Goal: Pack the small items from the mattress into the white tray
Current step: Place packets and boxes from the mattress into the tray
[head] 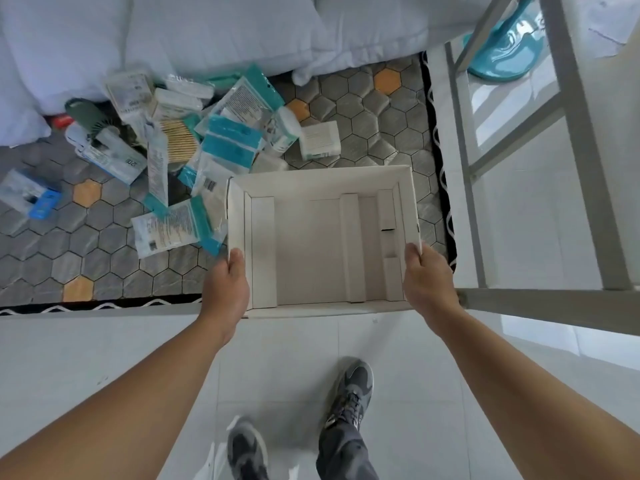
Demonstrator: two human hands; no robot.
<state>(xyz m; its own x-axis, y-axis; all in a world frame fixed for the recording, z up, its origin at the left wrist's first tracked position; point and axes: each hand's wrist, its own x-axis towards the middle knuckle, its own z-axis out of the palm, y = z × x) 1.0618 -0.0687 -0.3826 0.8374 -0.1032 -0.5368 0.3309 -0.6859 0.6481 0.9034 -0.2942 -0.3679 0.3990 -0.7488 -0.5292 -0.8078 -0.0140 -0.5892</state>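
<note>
The white tray (320, 176), an empty cardboard box, rests on the near edge of the hexagon-patterned mattress (374, 109). My left hand (227, 284) grips its left wall and my right hand (424, 277) grips its right wall. To the left of the tray lies a pile of small items: teal-and-white packets (230, 145), a flat clear packet (173, 228), a bag of cotton swabs (178, 140), a white box (320, 139), a blue-capped box (29, 197) and a dark green fan (88, 116).
White pillows and bedding (207, 32) lie at the back of the mattress. A grey metal bed frame (585, 161) stands at the right, with a teal object (505, 53) beyond it. White floor tiles (104, 351) and my two grey shoes (349, 389) are below.
</note>
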